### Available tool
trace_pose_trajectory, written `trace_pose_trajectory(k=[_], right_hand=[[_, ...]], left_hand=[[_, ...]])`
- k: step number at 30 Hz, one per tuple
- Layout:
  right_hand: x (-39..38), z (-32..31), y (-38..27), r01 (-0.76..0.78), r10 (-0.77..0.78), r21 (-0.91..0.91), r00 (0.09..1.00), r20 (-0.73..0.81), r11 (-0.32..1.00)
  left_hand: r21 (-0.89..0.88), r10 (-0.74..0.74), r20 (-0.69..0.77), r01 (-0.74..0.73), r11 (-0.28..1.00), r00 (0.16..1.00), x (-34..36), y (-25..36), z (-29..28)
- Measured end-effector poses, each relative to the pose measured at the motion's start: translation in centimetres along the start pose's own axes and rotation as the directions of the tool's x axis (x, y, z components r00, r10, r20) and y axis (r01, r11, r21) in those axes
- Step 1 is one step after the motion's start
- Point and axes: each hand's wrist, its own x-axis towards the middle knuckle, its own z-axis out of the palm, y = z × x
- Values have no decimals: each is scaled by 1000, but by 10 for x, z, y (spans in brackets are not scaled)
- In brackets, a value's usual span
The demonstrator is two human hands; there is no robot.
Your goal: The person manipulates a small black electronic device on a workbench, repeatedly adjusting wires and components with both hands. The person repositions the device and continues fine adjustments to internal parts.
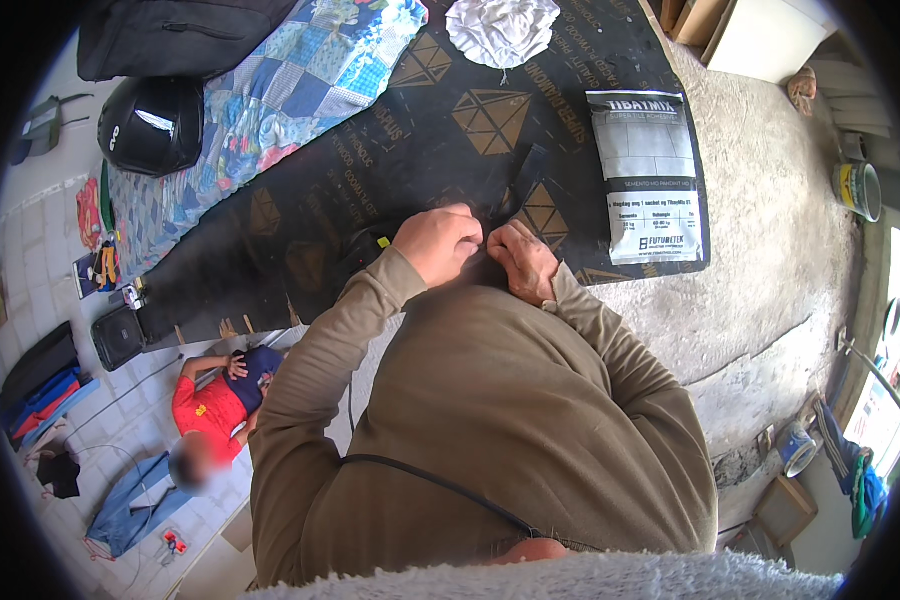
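My left hand (440, 245) is closed, fingers curled inward, just over the near edge of a black printed plywood tabletop (370, 180). Close beside it my right hand (525, 262) is also closed, knuckles up. The two hands nearly meet in front of my body. A dark strap (528, 178) runs from between them onto the plywood. Whatever is pinched in the fingers is dark and hidden by the hands. To the left of my left hand lies a dark item with a small yellow-green piece (383, 242), hard to tell from the board.
A silver-grey sachet (650, 180) lies at the right, and a crumpled white cloth (502, 30) at the far edge. At left are a patchwork cloth (300, 80), a black helmet (152, 125) and a black bag (170, 35). A person in red (210, 405) is at lower left.
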Motion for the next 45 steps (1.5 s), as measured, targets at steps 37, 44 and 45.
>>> trace_pose_trajectory(k=[37,44,45], right_hand=[[1,10,-1,-12,10,-21,996,-93,1000],[4,1,-4,6,9,131,994,-108,991],[5,-1,-7,-3,9,80,997,-82,997]], left_hand=[[37,-82,7,82,996,997,2,7,14],[66,-32,-61,36,997,998,-3,4,22],[64,-29,-61,33,997,998,-4,4,21]])
